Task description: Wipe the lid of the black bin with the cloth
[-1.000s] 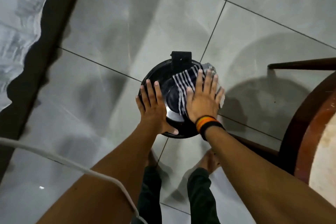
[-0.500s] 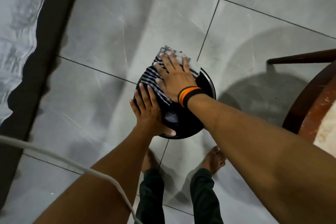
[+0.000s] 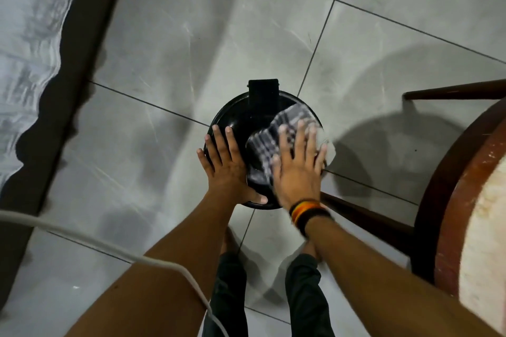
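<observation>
A round black bin stands on the grey tiled floor, its glossy lid (image 3: 241, 120) facing up with a black hinge block at the far edge. A dark cloth (image 3: 273, 142) with white stripes lies on the right half of the lid. My right hand (image 3: 298, 164) presses flat on the cloth, fingers spread, a striped band on the wrist. My left hand (image 3: 227, 167) rests flat on the lid's left rim, thumb hooked over the near edge, holding the bin steady. The lid's near-right part is hidden under my hands.
A round wooden stool or table (image 3: 465, 200) with dark legs stands close on the right. A bed edge with a dark frame (image 3: 82, 35) runs along the left. A white cable (image 3: 109, 246) crosses my left arm. My bare feet are just below the bin.
My right hand has swept the cloth from the lid's far-left side back to its right side. The left hand has stayed on the left rim.
</observation>
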`<control>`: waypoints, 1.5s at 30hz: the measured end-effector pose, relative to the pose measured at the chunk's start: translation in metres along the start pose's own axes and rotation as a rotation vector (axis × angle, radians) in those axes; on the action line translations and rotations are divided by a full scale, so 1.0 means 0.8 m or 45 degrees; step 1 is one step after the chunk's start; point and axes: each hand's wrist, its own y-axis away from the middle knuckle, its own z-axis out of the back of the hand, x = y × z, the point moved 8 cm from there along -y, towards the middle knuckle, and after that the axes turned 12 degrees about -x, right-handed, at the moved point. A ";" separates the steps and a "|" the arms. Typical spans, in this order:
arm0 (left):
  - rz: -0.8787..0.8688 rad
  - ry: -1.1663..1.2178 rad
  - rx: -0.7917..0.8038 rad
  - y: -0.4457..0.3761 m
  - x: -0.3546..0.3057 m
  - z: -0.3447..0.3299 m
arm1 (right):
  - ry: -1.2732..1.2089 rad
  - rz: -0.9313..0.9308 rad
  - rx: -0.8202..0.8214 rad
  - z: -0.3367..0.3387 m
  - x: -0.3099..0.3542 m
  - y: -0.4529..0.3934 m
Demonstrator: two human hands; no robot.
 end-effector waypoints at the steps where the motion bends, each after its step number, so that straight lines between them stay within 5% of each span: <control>1: 0.005 0.009 -0.018 0.000 0.001 0.002 | 0.030 0.130 0.031 -0.007 0.020 0.022; 6: 0.040 -0.030 0.038 -0.006 0.000 0.001 | 0.055 0.470 0.004 -0.009 0.062 -0.034; 9: 0.046 0.018 -0.010 -0.002 0.002 0.004 | 0.014 0.295 -0.030 0.002 0.039 -0.087; 13: 0.014 0.018 -0.010 0.002 0.000 0.003 | -0.055 -0.022 -0.052 0.001 0.009 -0.020; 20: -0.042 -0.033 -0.054 0.000 0.000 0.004 | 0.012 0.209 0.115 -0.030 0.011 0.083; 29: -1.077 -1.023 -0.238 -0.065 -0.045 0.101 | -0.039 0.233 0.089 -0.026 0.009 0.082; 32: -1.130 -0.950 -0.090 -0.083 -0.063 0.091 | -0.060 0.170 0.052 -0.019 0.007 0.076; 37: -1.062 -1.001 -0.032 -0.095 -0.053 0.081 | -0.143 -0.279 -0.053 -0.016 0.022 0.020; 41: -1.077 -1.045 -0.040 -0.103 -0.053 0.075 | -0.002 0.057 -0.037 -0.028 0.078 0.006; 45: -1.081 -1.066 -0.110 -0.097 -0.050 0.078 | 0.072 0.539 0.149 -0.029 0.044 0.075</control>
